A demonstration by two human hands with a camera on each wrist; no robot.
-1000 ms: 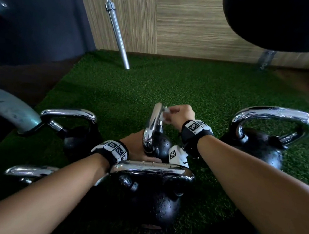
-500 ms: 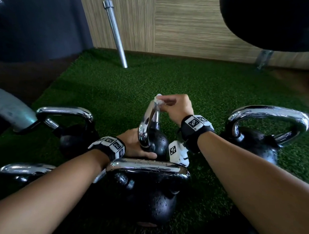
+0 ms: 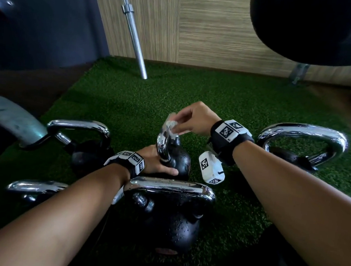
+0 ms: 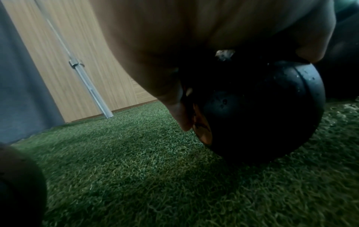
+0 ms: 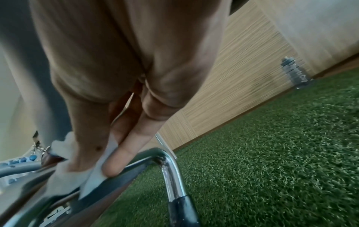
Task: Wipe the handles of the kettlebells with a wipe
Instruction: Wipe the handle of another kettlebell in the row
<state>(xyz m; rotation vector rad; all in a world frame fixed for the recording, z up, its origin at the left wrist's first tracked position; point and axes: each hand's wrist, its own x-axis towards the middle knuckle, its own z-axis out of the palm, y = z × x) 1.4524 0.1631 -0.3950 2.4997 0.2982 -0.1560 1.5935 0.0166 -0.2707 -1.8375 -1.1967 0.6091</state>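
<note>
A small black kettlebell (image 3: pixel 179 160) stands on the green turf with its chrome handle (image 3: pixel 161 146) edge-on to me. My right hand (image 3: pixel 189 119) pinches a crumpled white wipe (image 3: pixel 172 125) against the top of that handle. In the right wrist view the fingers (image 5: pixel 120 156) press the wipe (image 5: pixel 64 176) onto the chrome bar (image 5: pixel 169 165). My left hand (image 3: pixel 157 165) grips the kettlebell low, at the foot of the handle. The left wrist view shows its fingers (image 4: pixel 180 116) curled round the wet black ball (image 4: pixel 262 110).
Other chrome-handled kettlebells stand around: a big one in front (image 3: pixel 168 215), one at the left (image 3: pixel 86 153), one at the right (image 3: pixel 302 141), one handle at lower left (image 3: pixel 36 185). A barbell (image 3: pixel 135 36) leans on the wooden wall. A water bottle (image 5: pixel 295 73) stands by the wall.
My right hand slid the wipe up the small kettlebell's handle and over its top. My left hand kept its hold low on the same kettlebell.
</note>
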